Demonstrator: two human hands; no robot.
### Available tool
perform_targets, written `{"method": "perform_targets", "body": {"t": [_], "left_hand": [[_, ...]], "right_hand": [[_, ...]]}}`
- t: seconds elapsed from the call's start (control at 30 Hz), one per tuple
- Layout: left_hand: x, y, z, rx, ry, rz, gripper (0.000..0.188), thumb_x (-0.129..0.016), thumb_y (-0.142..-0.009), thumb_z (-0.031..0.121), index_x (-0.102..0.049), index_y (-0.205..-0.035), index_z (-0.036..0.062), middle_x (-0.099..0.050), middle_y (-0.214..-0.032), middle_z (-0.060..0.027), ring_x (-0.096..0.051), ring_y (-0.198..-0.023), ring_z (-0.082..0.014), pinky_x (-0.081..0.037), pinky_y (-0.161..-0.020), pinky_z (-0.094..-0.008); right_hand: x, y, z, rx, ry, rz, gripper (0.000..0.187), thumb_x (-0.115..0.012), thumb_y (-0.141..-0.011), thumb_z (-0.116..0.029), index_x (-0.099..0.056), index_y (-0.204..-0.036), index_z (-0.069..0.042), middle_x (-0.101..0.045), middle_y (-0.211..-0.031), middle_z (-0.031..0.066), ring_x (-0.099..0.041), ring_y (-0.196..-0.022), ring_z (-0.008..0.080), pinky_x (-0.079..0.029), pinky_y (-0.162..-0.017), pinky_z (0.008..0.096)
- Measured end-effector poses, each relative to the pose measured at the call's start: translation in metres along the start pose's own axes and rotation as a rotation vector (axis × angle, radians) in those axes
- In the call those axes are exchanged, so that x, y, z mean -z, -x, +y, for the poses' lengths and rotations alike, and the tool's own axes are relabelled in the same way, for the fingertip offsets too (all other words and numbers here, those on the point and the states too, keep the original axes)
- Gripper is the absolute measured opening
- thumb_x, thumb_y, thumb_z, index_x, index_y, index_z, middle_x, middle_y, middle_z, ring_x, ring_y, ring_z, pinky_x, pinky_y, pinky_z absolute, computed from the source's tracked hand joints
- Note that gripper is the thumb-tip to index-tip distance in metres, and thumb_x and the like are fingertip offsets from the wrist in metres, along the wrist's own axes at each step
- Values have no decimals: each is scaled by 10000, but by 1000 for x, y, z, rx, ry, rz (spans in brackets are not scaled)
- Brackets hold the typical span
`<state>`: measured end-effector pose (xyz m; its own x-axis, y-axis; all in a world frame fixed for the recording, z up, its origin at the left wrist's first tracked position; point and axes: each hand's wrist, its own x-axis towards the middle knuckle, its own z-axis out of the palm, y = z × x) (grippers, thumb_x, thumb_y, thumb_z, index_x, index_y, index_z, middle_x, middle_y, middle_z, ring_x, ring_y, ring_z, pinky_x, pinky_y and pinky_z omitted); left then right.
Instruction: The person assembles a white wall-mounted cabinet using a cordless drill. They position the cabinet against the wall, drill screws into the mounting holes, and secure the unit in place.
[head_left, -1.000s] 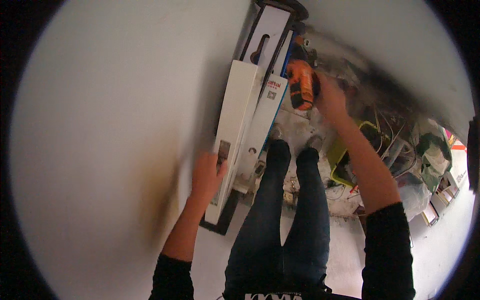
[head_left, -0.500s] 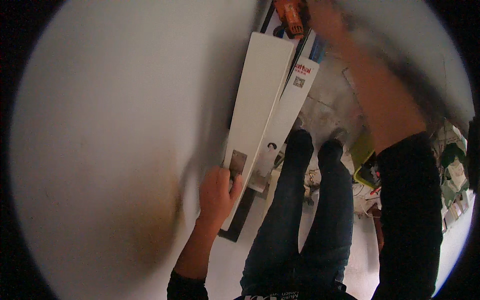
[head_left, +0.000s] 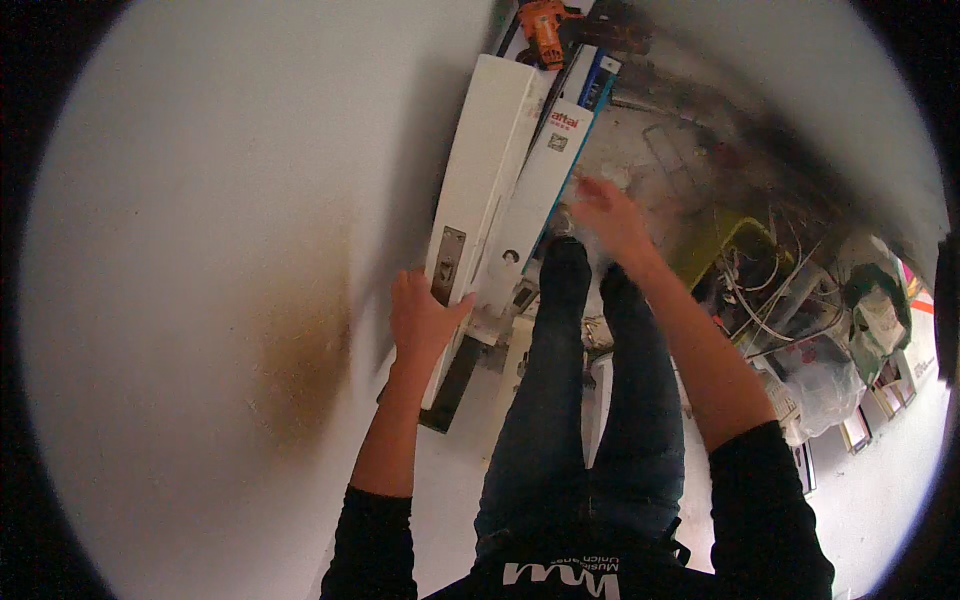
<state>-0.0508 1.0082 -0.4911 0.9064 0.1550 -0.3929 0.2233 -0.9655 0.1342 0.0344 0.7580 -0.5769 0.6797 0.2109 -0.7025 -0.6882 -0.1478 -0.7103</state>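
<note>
A long white bar [head_left: 487, 140] like a boxy beam, with a metal plate [head_left: 448, 262] set in its face, slants along the wall. My left hand [head_left: 425, 318] grips its near end, thumb on the right side and fingers on the left. Beside the bar lies a long white box [head_left: 545, 180] with red print and a small picture. An orange power tool [head_left: 545, 38], seemingly a drill, rests past the bar's far end. My right hand [head_left: 612, 215], smeared by motion, hovers right of the box; its fingers look bent, and I cannot make out anything in them.
The pale wall [head_left: 200, 200] fills the left side. On the right are a yellow-green bin [head_left: 725, 235], tangled white cables [head_left: 775, 300], a clear plastic bag [head_left: 825, 375] and picture frames [head_left: 893, 388]. My legs [head_left: 565, 360] stand beside the white box.
My right hand has come back from beside the orange tool to near the white box. The tool stays at the far end. My left hand keeps hold of the bar; the view has shifted.
</note>
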Motion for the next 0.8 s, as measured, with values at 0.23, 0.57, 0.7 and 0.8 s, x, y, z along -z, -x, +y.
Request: {"method": "perform_targets", "body": {"t": [0.23,0.57,0.7,0.8], "left_hand": [[-1,-1,3,89,235,-29,438,-751,-586,286,-497,-786,-10,-473,-809,-166,-496,-784,-344,-415,-675,-421],[13,63,-20,10,104,56,551,-789,-516,268,-494,-885,-16,-516,-919,-195,-517,-880,-367,-437,-717,-455],[39,110,-27,137,210,35,533,-785,-512,246,-480,-864,-13,-496,-880,-151,-513,-873,-339,-453,-760,-399],[78,139,-13,193,337,93,531,-779,-512,202,-466,-889,-3,-477,-862,-114,-520,-849,-280,-460,-764,-352]], "right_hand": [[-18,20,38,-111,-62,-163,606,-607,-798,-337,-395,-1241,18,-467,-1227,168,-454,-1129,256,-351,-947,352],[-68,-28,79,-241,-468,-571,1100,-653,-691,-544,38,-1396,-58,-242,-1393,114,-254,-1260,260,-209,-1019,401],[-91,-1,74,-233,-492,-569,916,-615,-740,-531,-164,-1373,-45,-397,-1243,62,-384,-1105,204,-267,-975,331],[-100,23,53,-211,-425,-614,854,-605,-753,-529,-260,-1343,-16,-421,-1259,118,-399,-1149,230,-295,-969,351]]}}
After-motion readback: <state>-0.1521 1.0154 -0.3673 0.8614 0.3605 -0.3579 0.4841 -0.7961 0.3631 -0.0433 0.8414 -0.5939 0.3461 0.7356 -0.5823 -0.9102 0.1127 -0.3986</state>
